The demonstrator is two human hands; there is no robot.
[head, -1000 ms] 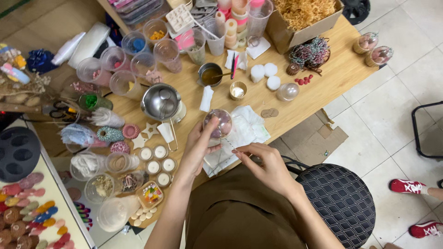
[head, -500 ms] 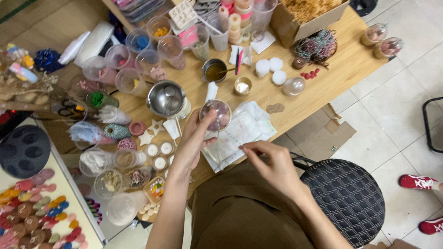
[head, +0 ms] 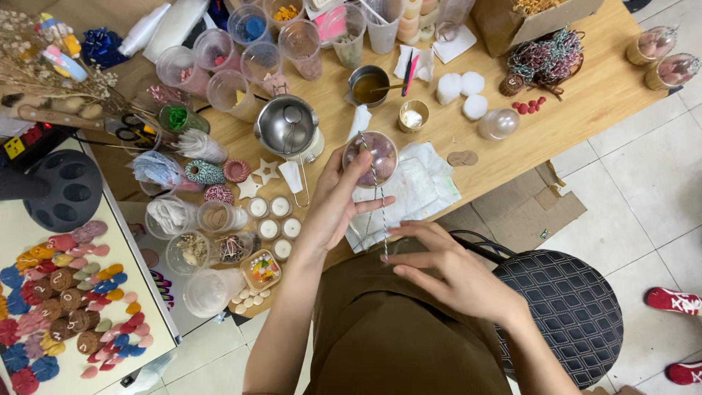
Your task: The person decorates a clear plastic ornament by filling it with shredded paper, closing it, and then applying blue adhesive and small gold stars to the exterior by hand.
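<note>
Just left of your left hand (head: 333, 208) sit five small round white tealight candles (head: 269, 229). Beyond your fingers lie three fluffy white cotton balls (head: 462, 93), and far right stand two clear round filled jars (head: 665, 57).

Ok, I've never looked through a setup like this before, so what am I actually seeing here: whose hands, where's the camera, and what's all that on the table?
There is no machine: these are a person's two bare hands, filmed from a camera on their head looking straight down. The left hand holds up a clear ball with something purplish inside. A striped string hangs from the ball, and the right hand pinches its lower end. Under them lies a clear plastic bag on a wooden table. The table is crowded with craft supplies: plastic cups of bits, a metal pot, small candles, cotton pads and a second clear ball. The person sits on a dark padded stool.
</note>
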